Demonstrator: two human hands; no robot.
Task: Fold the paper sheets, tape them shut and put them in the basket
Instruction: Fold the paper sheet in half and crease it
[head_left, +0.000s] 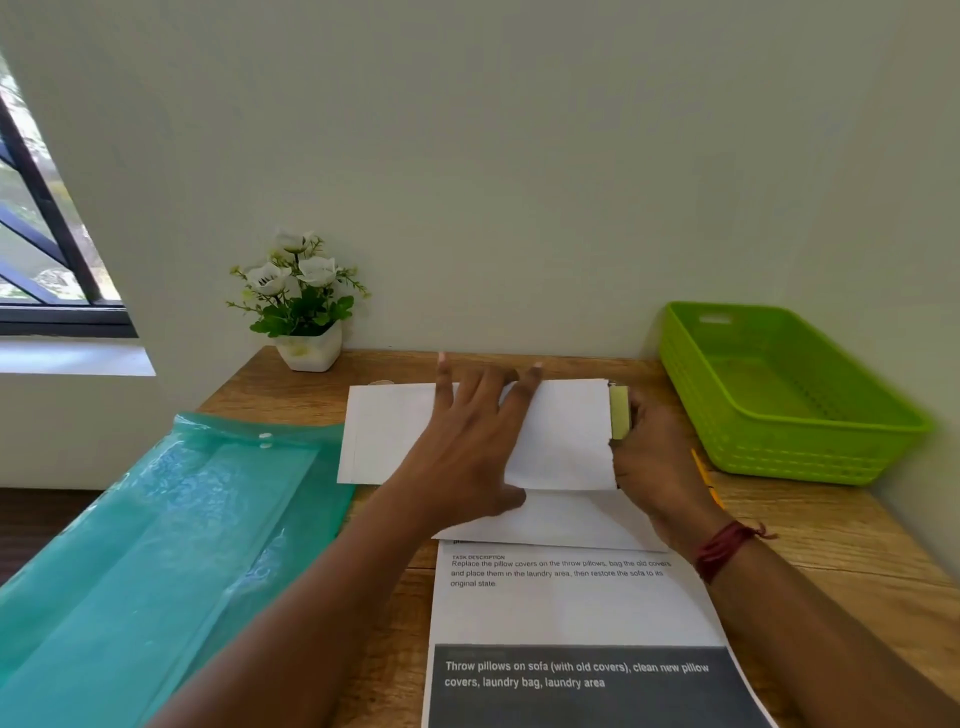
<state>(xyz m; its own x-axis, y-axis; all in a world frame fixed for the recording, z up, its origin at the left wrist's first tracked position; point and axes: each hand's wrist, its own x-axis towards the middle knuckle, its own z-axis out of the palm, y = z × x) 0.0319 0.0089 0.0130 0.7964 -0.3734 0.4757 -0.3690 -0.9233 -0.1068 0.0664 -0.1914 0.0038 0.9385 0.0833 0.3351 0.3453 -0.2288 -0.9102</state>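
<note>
Folding stage, head view. The left hand (467, 441) lies flat on the folded paper sheet (563, 441), palm down, fingers spread and straight, pressing it onto the wooden table (831, 561). The right hand (654, 462) sits just beside the sheet's edge, on the side away from the left hand. Its fingers curl round a yellow-green object (619, 413) that touches that edge; what the object is cannot be told. A red thread (724, 545) circles the right wrist.

Beneath the left palm's heel a second white sheet (571, 519) shows, and nearer the person than both hands lies a printed sheet (571, 608). The green basket (810, 457) stands beyond and outward of the right hand, near it but apart. A yellow pencil (701, 467) lies between that hand and the basket. Outward of the left forearm rests a teal plastic folder (156, 519); beyond the left fingertips, against the wall, stands a potted flower (301, 296).
</note>
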